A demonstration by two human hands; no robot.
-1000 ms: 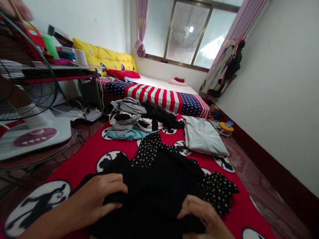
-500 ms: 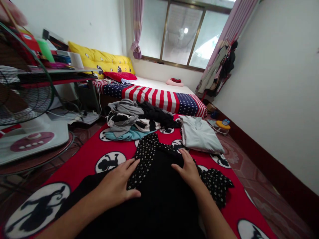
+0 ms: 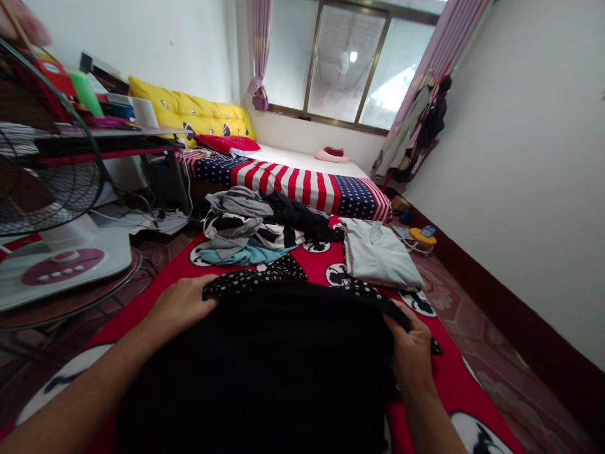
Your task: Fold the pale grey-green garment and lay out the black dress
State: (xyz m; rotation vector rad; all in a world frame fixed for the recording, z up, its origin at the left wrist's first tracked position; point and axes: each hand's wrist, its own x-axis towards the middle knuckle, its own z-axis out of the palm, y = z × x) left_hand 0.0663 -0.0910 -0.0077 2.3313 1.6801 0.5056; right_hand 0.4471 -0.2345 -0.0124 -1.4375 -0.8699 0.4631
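Observation:
A black garment (image 3: 283,366) with dotted black trim is stretched between my two hands, over the red patterned blanket (image 3: 174,277). My left hand (image 3: 186,306) grips its dotted edge at the left. At the right, the fingers of my right hand (image 3: 411,337) are closed round the other side of the same garment. Beyond it lies a loose heap of grey, black, white and teal clothes (image 3: 246,221). To the right of the heap rests a folded pale grey-green garment (image 3: 380,255), on top of other folded cloth.
At the left stand a fan (image 3: 61,258) on a round stool and a cluttered desk (image 3: 137,133). A bed (image 3: 302,180) with a striped and starred cover is under the window. A small yellow stool (image 3: 423,238) and hanging clothes (image 3: 416,132) are at the right.
Both hands have moved apart and closed on the garment's edges. The garment is now raised and spread wide, and its dotted parts have shifted.

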